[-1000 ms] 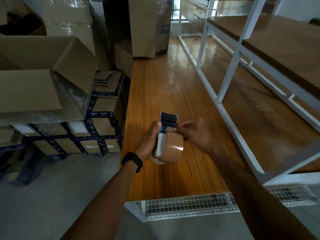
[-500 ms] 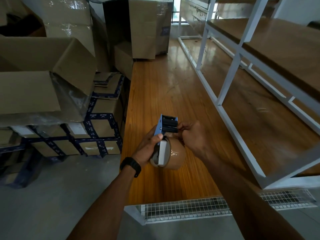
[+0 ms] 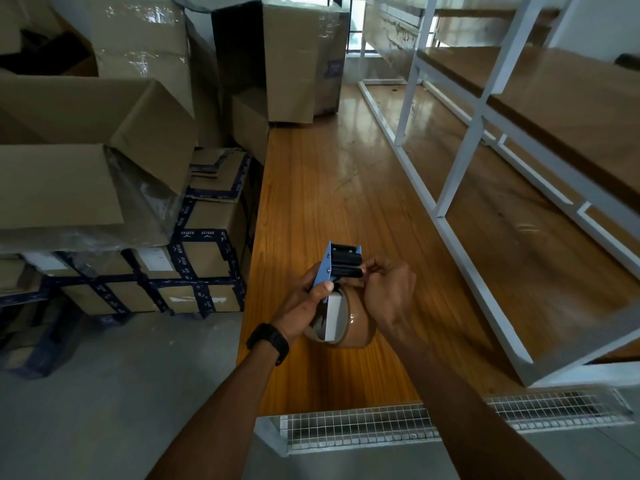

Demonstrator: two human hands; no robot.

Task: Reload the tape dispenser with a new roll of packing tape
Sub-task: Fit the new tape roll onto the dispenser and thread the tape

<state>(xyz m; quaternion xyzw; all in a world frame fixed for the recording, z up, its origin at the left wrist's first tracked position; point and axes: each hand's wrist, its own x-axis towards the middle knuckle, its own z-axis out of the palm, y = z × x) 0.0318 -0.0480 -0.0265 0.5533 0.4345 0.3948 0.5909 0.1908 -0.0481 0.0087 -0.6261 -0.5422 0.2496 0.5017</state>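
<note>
I hold a blue tape dispenser (image 3: 328, 268) with black rollers above the wooden table (image 3: 311, 188). A brown roll of packing tape (image 3: 353, 323) with a white core sits on the dispenser, below the rollers. My left hand (image 3: 304, 303) grips the dispenser's blue side plate, thumb on its edge. My right hand (image 3: 388, 292) pinches at the right end of the black rollers with its fingertips. Whether a tape end lies between those fingers is too small to tell.
Stacked cardboard boxes (image 3: 104, 140) with blue strapping fill the left side beside the table. A white metal shelf frame (image 3: 460, 174) with wooden boards runs along the right. A wire mesh tray (image 3: 363, 427) hangs at the table's near end. Grey floor lies lower left.
The dispenser has tilted so its blue side plate and rollers face up more. My right fingers have shifted to the rollers' end. The roll sits lower, its white core turned toward me.
</note>
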